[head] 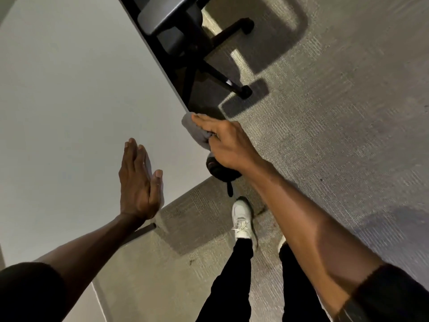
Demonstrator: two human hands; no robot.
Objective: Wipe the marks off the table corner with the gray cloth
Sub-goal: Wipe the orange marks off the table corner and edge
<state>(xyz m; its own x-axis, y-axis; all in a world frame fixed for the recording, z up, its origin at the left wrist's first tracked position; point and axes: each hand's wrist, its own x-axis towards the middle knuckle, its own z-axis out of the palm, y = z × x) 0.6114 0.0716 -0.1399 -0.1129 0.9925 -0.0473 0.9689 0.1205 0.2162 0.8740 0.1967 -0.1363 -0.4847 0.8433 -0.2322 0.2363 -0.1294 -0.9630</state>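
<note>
The pale grey table point(69, 94) fills the left half of the head view, and its corner sits under my right hand. My right hand point(226, 140) presses the bunched gray cloth point(197, 132) flat onto that corner, fingers stretched along the table's right edge. My left hand point(139, 182) rests flat on the tabletop near the front edge, fingers together and pointing away from me, holding nothing. No marks can be made out on the surface from here.
A black office chair point(185, 38) with a wheeled base stands tucked under the table's right side. A dark round object point(220, 170) lies on the grey carpet point(336, 112) just below the corner. My white shoe point(242, 219) and black trousers are beneath me.
</note>
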